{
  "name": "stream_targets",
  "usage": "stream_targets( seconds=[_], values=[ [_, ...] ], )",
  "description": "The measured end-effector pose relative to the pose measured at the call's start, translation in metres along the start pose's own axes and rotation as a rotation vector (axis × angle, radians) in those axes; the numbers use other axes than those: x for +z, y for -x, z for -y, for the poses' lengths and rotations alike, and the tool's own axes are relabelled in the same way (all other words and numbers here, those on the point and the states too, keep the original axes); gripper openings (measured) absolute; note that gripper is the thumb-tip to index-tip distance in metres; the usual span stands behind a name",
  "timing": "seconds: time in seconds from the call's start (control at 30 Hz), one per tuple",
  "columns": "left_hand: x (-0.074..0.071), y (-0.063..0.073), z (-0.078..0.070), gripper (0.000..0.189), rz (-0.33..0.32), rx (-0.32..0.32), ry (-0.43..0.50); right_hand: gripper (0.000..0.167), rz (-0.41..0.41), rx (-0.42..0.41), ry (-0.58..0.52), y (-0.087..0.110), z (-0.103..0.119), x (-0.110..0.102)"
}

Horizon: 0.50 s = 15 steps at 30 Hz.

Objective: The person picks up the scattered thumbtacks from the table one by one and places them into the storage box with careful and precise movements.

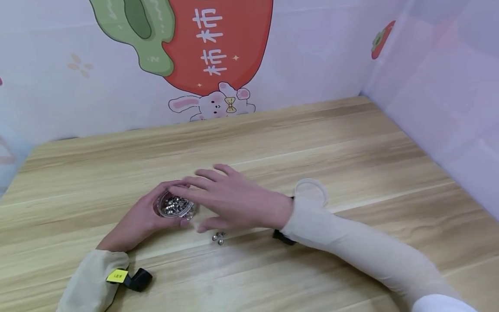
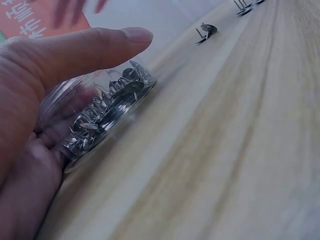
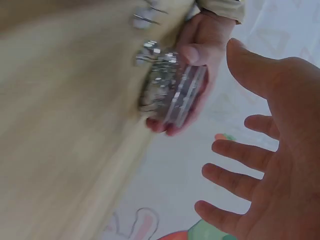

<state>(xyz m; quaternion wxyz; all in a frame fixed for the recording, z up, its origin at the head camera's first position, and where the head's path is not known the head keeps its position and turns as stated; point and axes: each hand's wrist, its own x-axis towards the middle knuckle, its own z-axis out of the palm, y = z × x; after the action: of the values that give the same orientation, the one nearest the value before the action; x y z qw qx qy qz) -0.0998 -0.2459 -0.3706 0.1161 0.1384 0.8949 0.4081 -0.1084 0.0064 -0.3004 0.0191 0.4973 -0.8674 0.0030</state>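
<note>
My left hand (image 1: pixel 142 219) grips a clear round plastic tub (image 3: pixel 184 95), with thumb and fingers around its side. Silver thumbtacks (image 2: pixel 112 102) fill the lower part of the tub, which sits on or just above the tabletop; I cannot tell which. Just right of the tub, my right hand (image 1: pixel 239 201) hovers with spread fingers and nothing in them. In the head view its fingertips overlap the tub's edge, while the right wrist view shows it apart from the tub. A few loose thumbtacks (image 1: pixel 219 238) lie on the table below the right hand.
A clear round lid (image 1: pixel 325 193) lies on the wood-grain table (image 1: pixel 249 277), partly behind the right sleeve. A printed backdrop (image 1: pixel 312 56) rises along the table's back and right edges. A black wrist camera (image 1: pixel 139 280) is strapped to the left forearm.
</note>
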Motion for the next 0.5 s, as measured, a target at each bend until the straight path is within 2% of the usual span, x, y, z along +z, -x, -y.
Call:
stream_targets(
  seconds=[0.1,0.2,0.27,0.4,0.5],
  values=[
    [0.001,0.000,-0.002,0.081,-0.006,-0.001,-0.012,0.082,0.033,0.000,-0.014,0.020,-0.007,0.004],
    [0.001,0.000,-0.002,0.081,-0.020,0.002,0.001,0.075,0.046,-0.025,-0.010,0.028,-0.009,0.007],
    [0.001,0.000,-0.002,0.082,-0.028,0.006,-0.006,0.061,0.067,-0.049,-0.012,0.029,-0.009,0.008],
    [0.002,-0.001,-0.001,0.081,-0.041,0.002,-0.013,0.020,0.108,-0.095,-0.026,0.030,-0.008,0.014],
    [0.004,-0.002,-0.001,0.081,-0.045,0.003,-0.013,0.009,0.113,-0.119,-0.025,0.030,-0.008,0.020]
  ],
)
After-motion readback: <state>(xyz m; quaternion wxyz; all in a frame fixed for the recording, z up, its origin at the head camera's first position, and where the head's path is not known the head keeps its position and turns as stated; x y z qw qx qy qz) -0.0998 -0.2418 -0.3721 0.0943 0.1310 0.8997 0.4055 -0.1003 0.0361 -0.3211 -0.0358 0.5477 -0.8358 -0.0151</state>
